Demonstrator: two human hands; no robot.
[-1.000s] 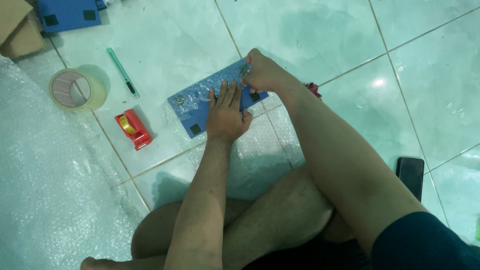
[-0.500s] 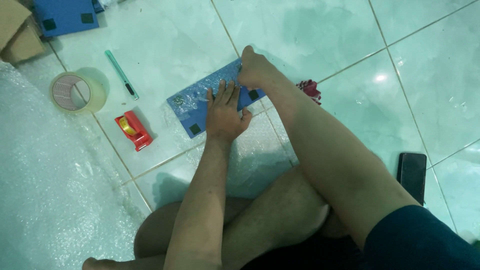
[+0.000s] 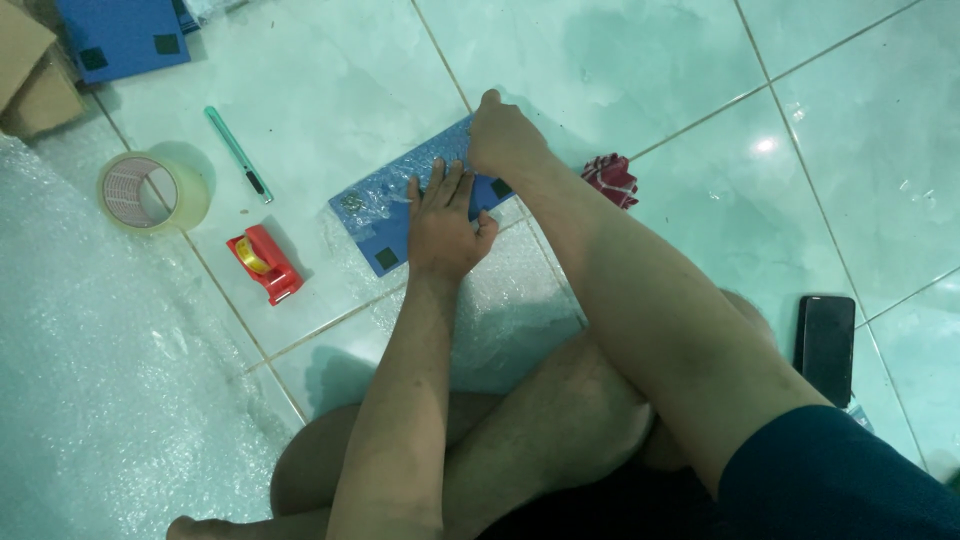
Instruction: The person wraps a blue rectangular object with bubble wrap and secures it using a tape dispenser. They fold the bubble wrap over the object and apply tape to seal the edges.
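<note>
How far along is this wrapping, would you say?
Partway, it seems. Bubble wrap already covers the blue flat item, and the left hand and right hand press it down. No tape on it that I can see; the tape roll and red dispenser lie untouched.

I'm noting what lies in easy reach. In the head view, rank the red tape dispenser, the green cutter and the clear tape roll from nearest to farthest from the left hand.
From the left hand:
1. Red tape dispenser, just to its left.
2. Green cutter, up and left.
3. Clear tape roll, farthest left, beside the bubble wrap sheet.
</note>
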